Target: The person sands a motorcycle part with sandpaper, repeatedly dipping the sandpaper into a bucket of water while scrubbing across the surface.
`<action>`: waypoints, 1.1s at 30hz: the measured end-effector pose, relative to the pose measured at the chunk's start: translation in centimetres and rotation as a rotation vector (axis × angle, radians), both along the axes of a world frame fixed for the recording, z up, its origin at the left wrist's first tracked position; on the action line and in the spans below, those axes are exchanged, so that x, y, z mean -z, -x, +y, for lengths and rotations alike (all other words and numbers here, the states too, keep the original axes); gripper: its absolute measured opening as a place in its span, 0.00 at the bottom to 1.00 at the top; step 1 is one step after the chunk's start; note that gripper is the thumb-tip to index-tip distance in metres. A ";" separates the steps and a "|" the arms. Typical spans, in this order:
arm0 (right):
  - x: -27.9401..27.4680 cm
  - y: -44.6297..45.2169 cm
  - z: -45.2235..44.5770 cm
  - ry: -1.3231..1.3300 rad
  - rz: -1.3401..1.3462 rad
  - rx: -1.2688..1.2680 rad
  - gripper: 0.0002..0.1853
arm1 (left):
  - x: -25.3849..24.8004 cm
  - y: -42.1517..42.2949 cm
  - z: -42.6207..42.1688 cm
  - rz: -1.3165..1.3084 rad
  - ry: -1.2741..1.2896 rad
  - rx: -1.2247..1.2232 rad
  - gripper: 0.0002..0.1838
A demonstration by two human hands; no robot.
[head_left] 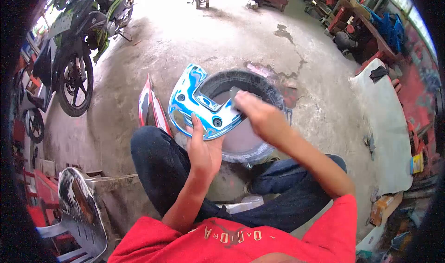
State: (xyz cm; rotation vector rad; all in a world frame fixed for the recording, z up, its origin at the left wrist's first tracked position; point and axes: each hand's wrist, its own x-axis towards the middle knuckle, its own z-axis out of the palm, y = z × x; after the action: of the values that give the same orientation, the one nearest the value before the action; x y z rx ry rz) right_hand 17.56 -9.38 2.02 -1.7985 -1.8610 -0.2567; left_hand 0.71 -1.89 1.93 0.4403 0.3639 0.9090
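A glossy blue-and-white motorcycle body panel (192,106), curved and with several bolt holes, is tilted above a round dark basin (277,96). My left hand (204,147) grips its near lower edge, thumb on the top face. At the panel's right end is my right hand (262,117), fingers pressed together around a small grey piece (234,92) that looks like sandpaper. The right hand is slightly blurred. Murky greyish liquid (238,140) lies in the basin, between my bent knees. Left of the panel, a red-and-white fairing piece (153,106) stands by my knee.
A motorcycle (76,54) stands at the upper left. A worn plastic chair (83,207) is at the lower left. Along the right are a pale panel (387,128), a cardboard box (386,208) and a cluttered workbench (366,36). Stained concrete floor (185,40) stretches ahead.
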 end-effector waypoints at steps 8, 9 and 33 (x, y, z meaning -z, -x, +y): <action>0.1 -0.8 -0.1 -0.005 0.018 0.090 0.21 | 0.6 0.3 -0.5 0.005 0.030 0.011 0.23; 0.2 -0.4 -0.4 -0.009 0.042 0.040 0.21 | 1.1 0.3 -0.6 0.006 0.032 0.016 0.23; -1.5 4.6 -1.8 0.005 -0.028 -0.218 0.25 | 3.1 0.8 0.3 -0.003 0.060 0.043 0.23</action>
State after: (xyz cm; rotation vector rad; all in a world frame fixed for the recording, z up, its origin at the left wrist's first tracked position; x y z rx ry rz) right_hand 13.00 -11.14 3.48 -1.5852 -2.0587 -0.1974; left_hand -0.11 -1.63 -1.13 0.3898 0.3763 0.8543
